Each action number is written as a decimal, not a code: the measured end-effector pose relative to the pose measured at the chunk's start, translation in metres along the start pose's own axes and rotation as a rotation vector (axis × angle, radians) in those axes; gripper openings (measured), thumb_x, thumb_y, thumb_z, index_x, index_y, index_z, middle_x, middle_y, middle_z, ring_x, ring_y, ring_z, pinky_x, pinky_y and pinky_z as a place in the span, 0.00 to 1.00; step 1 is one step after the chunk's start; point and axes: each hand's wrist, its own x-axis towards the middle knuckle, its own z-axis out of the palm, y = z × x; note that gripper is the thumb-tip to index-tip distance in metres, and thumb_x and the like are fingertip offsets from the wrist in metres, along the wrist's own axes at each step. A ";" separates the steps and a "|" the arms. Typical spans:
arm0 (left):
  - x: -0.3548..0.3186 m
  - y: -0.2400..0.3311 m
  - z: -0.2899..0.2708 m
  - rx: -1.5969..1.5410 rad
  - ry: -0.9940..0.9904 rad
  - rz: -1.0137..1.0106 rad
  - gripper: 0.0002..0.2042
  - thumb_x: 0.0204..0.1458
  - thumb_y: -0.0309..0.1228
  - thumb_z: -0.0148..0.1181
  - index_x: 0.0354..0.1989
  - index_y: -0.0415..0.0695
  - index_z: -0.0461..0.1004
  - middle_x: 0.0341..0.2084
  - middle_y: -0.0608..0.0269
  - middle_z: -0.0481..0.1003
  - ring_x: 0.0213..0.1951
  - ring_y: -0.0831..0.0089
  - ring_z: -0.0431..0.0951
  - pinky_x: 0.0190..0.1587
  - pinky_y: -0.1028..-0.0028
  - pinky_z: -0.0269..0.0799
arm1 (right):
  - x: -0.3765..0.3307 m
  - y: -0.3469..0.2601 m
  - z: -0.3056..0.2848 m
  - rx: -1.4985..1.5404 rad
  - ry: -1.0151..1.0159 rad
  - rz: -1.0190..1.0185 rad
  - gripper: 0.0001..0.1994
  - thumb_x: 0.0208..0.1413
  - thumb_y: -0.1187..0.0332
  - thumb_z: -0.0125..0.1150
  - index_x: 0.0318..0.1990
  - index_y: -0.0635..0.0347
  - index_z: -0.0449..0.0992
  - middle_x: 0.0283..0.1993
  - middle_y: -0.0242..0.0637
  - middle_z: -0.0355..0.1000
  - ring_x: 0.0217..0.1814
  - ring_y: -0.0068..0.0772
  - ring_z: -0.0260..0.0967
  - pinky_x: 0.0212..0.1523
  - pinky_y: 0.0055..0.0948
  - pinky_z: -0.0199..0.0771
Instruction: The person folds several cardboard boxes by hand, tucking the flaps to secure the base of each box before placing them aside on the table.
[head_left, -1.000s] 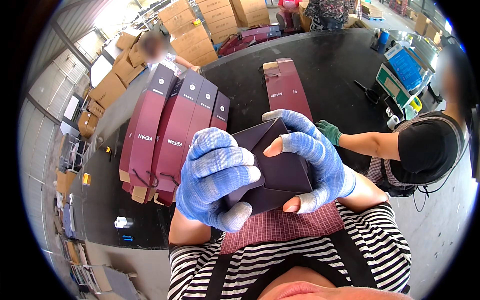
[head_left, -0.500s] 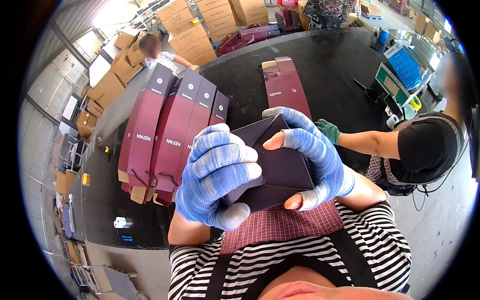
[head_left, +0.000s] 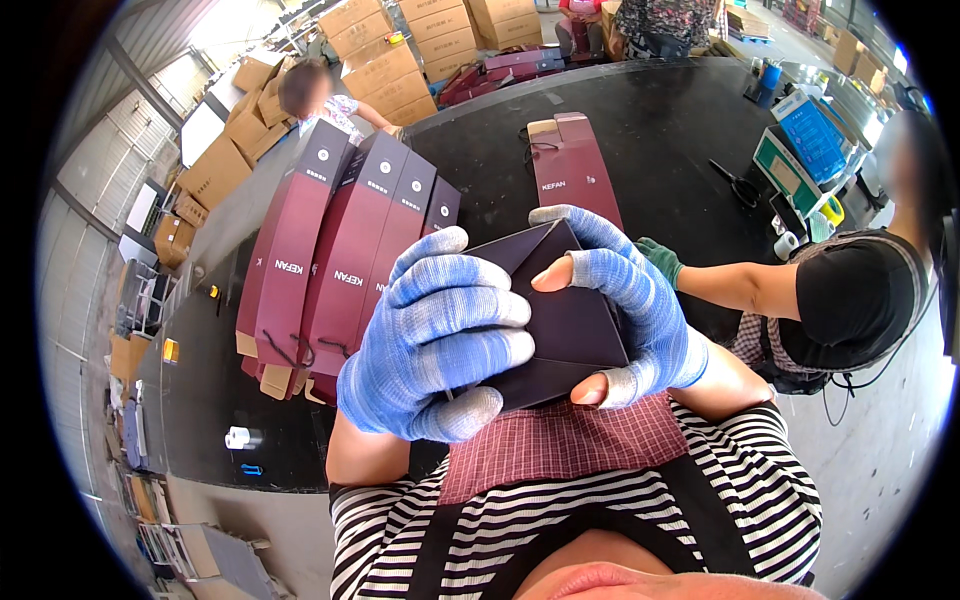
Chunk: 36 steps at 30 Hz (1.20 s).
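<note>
Close in front of me is a dark cardboard box (head_left: 572,328), its end turned up with interlocking folded flaps. My left hand (head_left: 430,335), in a blue-and-white knit glove, presses its fingers across the flaps, thumb at the near left edge. My right hand (head_left: 645,320), gloved likewise with bare thumb tip and one bare fingertip, grips the right side. The box's lower part is hidden. Several maroon boxes with dark ends (head_left: 330,260) and black cord handles lie side by side on the black table to the left.
Beyond my hands lies another maroon box (head_left: 570,170) on the black table (head_left: 480,140). A co-worker's green-gloved hand (head_left: 660,262) is close by my right hand. Scissors (head_left: 735,183) and a white roll (head_left: 785,243) lie right; another white roll (head_left: 240,438) lies left.
My left fingers have moved onto the flaps, which now lie flatter, with the centre gap covered. My right hand keeps nearly the same grip.
</note>
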 end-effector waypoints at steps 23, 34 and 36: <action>-0.004 0.016 0.001 0.131 -0.095 -0.092 0.30 0.59 0.57 0.58 0.57 0.42 0.77 0.57 0.50 0.77 0.63 0.49 0.74 0.72 0.49 0.55 | 0.008 -0.002 0.001 0.060 0.081 0.023 0.38 0.46 0.46 0.79 0.58 0.63 0.73 0.62 0.59 0.65 0.65 0.59 0.64 0.66 0.51 0.64; -0.002 0.022 -0.007 0.290 -0.256 0.026 0.34 0.60 0.49 0.61 0.66 0.36 0.65 0.61 0.42 0.68 0.65 0.46 0.67 0.71 0.49 0.56 | 0.000 -0.006 0.007 0.138 0.120 0.102 0.35 0.51 0.44 0.75 0.56 0.63 0.73 0.69 0.63 0.59 0.75 0.64 0.55 0.70 0.50 0.60; -0.001 0.023 0.000 0.285 -0.197 -0.015 0.33 0.61 0.52 0.58 0.64 0.36 0.67 0.62 0.40 0.68 0.65 0.41 0.68 0.71 0.45 0.56 | -0.001 -0.008 0.004 0.153 0.132 0.107 0.35 0.51 0.44 0.74 0.57 0.63 0.73 0.70 0.63 0.58 0.75 0.63 0.54 0.70 0.51 0.59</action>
